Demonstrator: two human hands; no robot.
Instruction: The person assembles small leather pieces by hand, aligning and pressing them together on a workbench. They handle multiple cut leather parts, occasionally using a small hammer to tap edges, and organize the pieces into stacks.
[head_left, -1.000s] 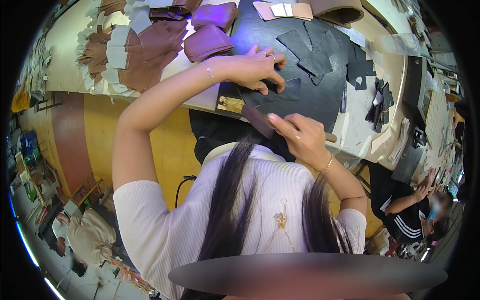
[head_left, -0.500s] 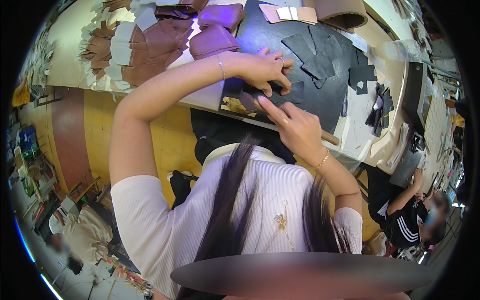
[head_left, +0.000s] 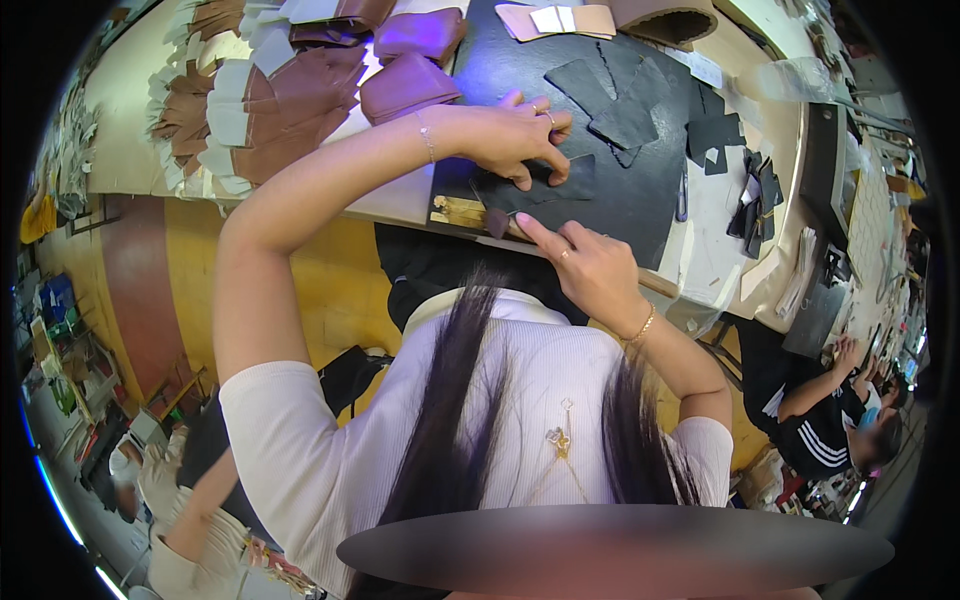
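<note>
My left hand (head_left: 515,135) is raised over the bench and presses its fingertips on a flat black leather piece (head_left: 572,180) lying on the black cutting mat (head_left: 640,215). My right hand (head_left: 590,265) is just below it at the bench's near edge. Its index finger and thumb pinch a small dark brown leather piece (head_left: 497,222), which rests against a pale wooden strip (head_left: 458,210) along the mat's edge. The two hands are about a hand's width apart. My long dark hair and white top fill the lower middle of the view.
Brown and purple leather parts with white linings (head_left: 300,90) are piled at the bench's upper left. Several black cut pieces (head_left: 625,110) lie on the mat, with more at the right (head_left: 755,195). One person (head_left: 810,410) sits at the lower right and another (head_left: 190,520) at the lower left.
My right hand has come down from mid-air to the bench's near edge with the dark piece. My left hand slid slightly right and settled on the black leather piece.
</note>
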